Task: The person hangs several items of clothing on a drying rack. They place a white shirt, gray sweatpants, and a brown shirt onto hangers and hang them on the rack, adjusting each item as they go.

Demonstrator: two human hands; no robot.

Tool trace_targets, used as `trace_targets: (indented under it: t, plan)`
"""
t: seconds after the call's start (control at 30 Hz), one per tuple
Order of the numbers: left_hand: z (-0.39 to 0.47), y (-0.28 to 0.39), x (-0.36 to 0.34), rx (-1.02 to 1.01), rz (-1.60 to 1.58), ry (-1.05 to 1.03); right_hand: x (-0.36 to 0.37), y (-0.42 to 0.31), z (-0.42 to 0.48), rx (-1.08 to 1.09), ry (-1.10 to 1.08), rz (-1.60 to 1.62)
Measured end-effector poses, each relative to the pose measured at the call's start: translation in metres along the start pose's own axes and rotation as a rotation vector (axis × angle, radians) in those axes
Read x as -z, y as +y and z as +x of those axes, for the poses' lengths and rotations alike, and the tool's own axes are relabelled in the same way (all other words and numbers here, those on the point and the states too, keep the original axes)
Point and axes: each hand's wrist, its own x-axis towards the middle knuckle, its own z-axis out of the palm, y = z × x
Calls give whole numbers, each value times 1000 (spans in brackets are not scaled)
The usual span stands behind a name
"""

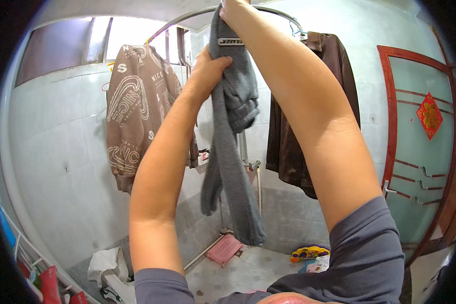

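Observation:
A grey long-sleeved garment point(231, 98) hangs in front of me, its sleeves dangling toward the floor. Near its top is a label strip point(230, 41) bearing writing. My left hand point(209, 71) grips the cloth from the left side, thumb across the front and fingers hidden behind. Higher up, my right hand point(232, 8) is against the garment's upper end. The frame's top edge cuts off its fingers, so its hold is hidden. Both arms are raised. Behind the garment's top runs a curved metal rail point(182, 18).
A brown printed sweatshirt point(131, 102) hangs left on the rail, a dark brown shirt point(288, 152) right. A red-framed glass door point(410, 136) stands at right. Below lie a pink plastic stool point(225, 249), a yellow toy point(309, 254) and white cloth point(108, 264). A white rack point(36, 262) is lower left.

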Motion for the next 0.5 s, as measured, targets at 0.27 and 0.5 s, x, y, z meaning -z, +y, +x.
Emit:
trace_targets:
  t: [0.27,0.5]
  plan:
    - [-14,-1,-60,-92,256,-194,-23,118,-43,-760,-55,1851]
    - [-32,11,69,-622,1434,423,-13,187,-92,-693,-411,1774]
